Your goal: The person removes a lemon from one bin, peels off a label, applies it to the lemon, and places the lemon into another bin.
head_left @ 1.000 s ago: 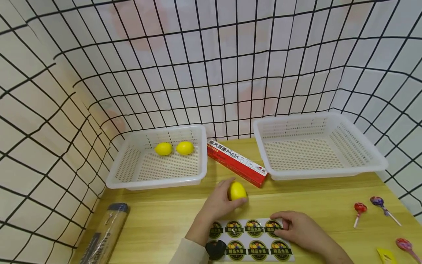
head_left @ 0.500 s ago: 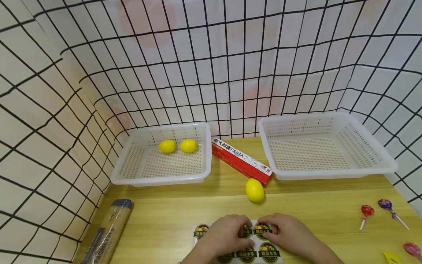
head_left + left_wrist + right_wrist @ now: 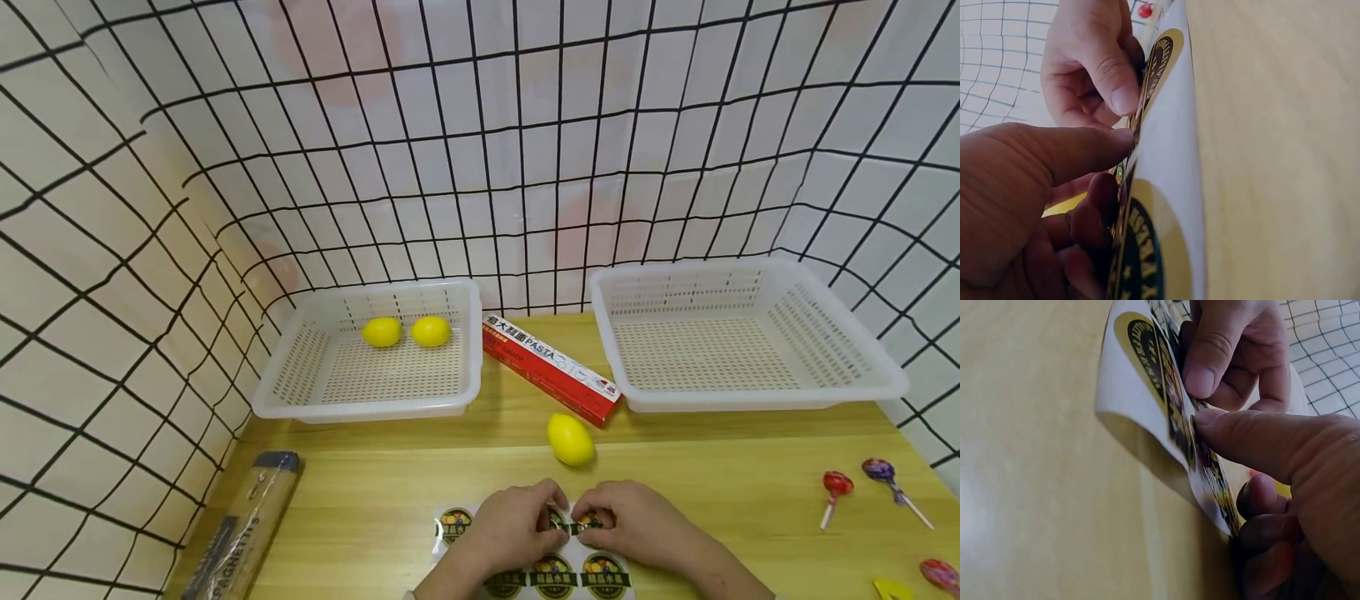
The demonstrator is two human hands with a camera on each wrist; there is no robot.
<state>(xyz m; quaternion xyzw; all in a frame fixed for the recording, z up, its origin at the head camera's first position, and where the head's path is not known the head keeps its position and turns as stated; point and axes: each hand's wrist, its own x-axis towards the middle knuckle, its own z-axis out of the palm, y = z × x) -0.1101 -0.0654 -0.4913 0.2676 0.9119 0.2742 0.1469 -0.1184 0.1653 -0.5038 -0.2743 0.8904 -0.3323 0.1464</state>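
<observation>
A white sheet of round black-and-gold fruit stickers [image 3: 553,577] lies at the front of the table in the head view. My left hand [image 3: 517,529] and right hand [image 3: 637,525] meet at its far edge, thumbs facing each other. In the left wrist view the sheet [image 3: 1169,150] is lifted and bent, the left hand [image 3: 1022,181] pinching it. From the right wrist view, the right hand [image 3: 1316,469] also pinches the sheet [image 3: 1138,394] between thumb and fingers. The fingers cover part of the stickers. A yellow lemon [image 3: 570,440] rests just beyond both hands.
Two lemons [image 3: 431,332] sit in the left white basket [image 3: 367,412]. A red pasta box [image 3: 551,371] lies between it and the right basket [image 3: 765,400]. Spaghetti in a clear pack [image 3: 247,521] is at left; lollipops [image 3: 837,483] and a yellow packet [image 3: 891,588] are at right.
The left hand let go of the lemon, left it near the pasta box and came down to the sticker sheet. The right hand has shifted slightly left, closer to it.
</observation>
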